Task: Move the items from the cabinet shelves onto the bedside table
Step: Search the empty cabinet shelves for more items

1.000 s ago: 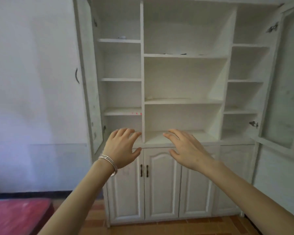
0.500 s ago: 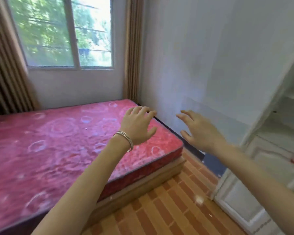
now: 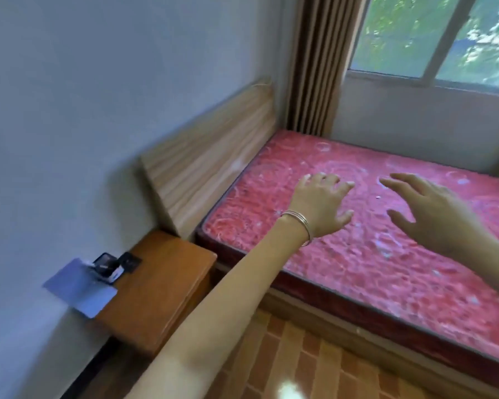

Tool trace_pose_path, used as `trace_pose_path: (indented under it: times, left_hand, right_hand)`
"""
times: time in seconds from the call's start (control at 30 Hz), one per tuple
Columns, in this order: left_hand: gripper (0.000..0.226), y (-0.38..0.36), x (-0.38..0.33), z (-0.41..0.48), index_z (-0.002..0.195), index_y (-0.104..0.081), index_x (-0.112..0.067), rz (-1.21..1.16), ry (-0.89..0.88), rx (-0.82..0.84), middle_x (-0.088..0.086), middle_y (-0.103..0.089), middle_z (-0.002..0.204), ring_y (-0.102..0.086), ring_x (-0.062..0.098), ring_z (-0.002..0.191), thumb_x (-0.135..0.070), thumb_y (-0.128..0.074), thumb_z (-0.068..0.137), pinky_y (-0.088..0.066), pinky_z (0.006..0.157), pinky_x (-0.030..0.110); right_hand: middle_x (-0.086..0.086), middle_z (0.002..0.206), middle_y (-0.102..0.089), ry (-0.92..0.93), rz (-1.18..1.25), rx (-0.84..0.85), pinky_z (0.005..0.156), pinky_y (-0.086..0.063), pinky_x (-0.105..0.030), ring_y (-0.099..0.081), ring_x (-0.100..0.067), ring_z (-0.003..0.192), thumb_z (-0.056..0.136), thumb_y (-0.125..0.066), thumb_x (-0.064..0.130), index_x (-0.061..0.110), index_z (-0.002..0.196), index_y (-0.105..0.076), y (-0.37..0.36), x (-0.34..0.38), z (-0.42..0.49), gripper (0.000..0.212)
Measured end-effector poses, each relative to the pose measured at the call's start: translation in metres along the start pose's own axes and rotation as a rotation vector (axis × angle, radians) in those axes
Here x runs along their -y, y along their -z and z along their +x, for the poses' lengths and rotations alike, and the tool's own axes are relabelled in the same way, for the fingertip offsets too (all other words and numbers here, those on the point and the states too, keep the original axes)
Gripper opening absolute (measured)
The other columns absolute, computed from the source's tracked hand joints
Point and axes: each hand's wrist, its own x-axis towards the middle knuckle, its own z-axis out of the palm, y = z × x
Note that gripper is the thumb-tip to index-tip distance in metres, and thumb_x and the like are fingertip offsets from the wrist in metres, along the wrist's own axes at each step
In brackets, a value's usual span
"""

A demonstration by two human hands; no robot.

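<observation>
Two forearms reach over the brick-patterned floor (image 3: pixel 314 355). Low on the left, the bedside table (image 3: pixel 162 295) carries a pale sheet (image 3: pixel 81 286) and small dark items (image 3: pixel 111 266) by the wall. Beyond, the left hand (image 3: pixel 319 205) and right hand (image 3: pixel 427 214) hover above the red mattress (image 3: pixel 357 269), fingers spread, holding nothing. Farthest are the wooden headboard (image 3: pixel 211 165), curtain (image 3: pixel 314 61) and window (image 3: pixel 432 36).

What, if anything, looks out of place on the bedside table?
The pale blue flat sheet juts past the wall-side edge of the orange-brown wooden bedside table, partly unsupported. At its corner lie small dark blurred items.
</observation>
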Motion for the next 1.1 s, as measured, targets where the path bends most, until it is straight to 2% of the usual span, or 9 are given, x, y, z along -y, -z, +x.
trace_pose_path:
  times: [0.23,0.43,0.63,0.83,1.1]
  left_hand:
    - [0.058,-0.005,0.022,-0.007,0.141,-0.035,-0.024,0.115,0.111,0.099,0.005,-0.041,0.140,-0.037,0.025,0.127,-0.048,-0.044,0.089,-0.026,0.107,0.043]
    - [0.059,-0.005,-0.052,0.033,0.140,-0.035,-0.022,0.099,-0.004,0.113,0.005,-0.043,0.138,-0.038,0.025,0.125,-0.049,-0.045,0.088,-0.028,0.105,0.042]
    - [0.059,-0.015,-0.214,0.078,0.140,-0.037,-0.020,-0.025,-0.229,0.033,0.007,-0.044,0.138,-0.037,0.028,0.125,-0.046,-0.049,0.088,-0.026,0.102,0.040]
    - [0.058,-0.022,-0.425,0.112,0.140,-0.036,-0.022,-0.180,-0.489,0.028,0.006,-0.041,0.140,-0.036,0.028,0.127,-0.045,-0.048,0.089,-0.029,0.099,0.039]
    - [0.066,-0.023,-0.637,0.123,0.133,-0.047,-0.020,-0.335,-0.801,-0.022,0.008,-0.053,0.129,-0.047,0.032,0.117,-0.053,-0.037,0.077,-0.038,0.092,0.043]
  right_hand:
    - [-0.021,0.128,-0.052,0.116,0.083,-0.031,0.086,-0.045,-0.060,-0.054,-0.045,0.108,0.072,-0.072,0.012,0.011,0.128,-0.046,-0.030,-0.004,0.033,0.062]
    - [-0.021,0.131,-0.050,-0.009,0.045,-0.070,0.089,-0.043,-0.057,-0.051,-0.044,0.112,0.076,-0.070,0.013,0.007,0.131,-0.047,-0.005,-0.063,-0.028,0.060]
    - [-0.023,0.129,-0.051,-0.237,-0.074,-0.092,0.093,-0.043,-0.054,-0.052,-0.043,0.113,0.076,-0.070,0.013,0.005,0.129,-0.048,0.053,-0.162,-0.169,0.058]
    - [-0.025,0.123,-0.055,-0.565,-0.219,-0.065,0.086,-0.046,-0.053,-0.057,-0.043,0.105,0.071,-0.074,0.009,0.001,0.123,-0.055,0.144,-0.248,-0.364,0.056]
    - [-0.019,0.135,-0.047,-0.929,-0.358,-0.026,0.097,-0.039,-0.051,-0.048,-0.039,0.118,0.080,-0.065,0.018,0.006,0.130,-0.048,0.222,-0.292,-0.549,0.054]
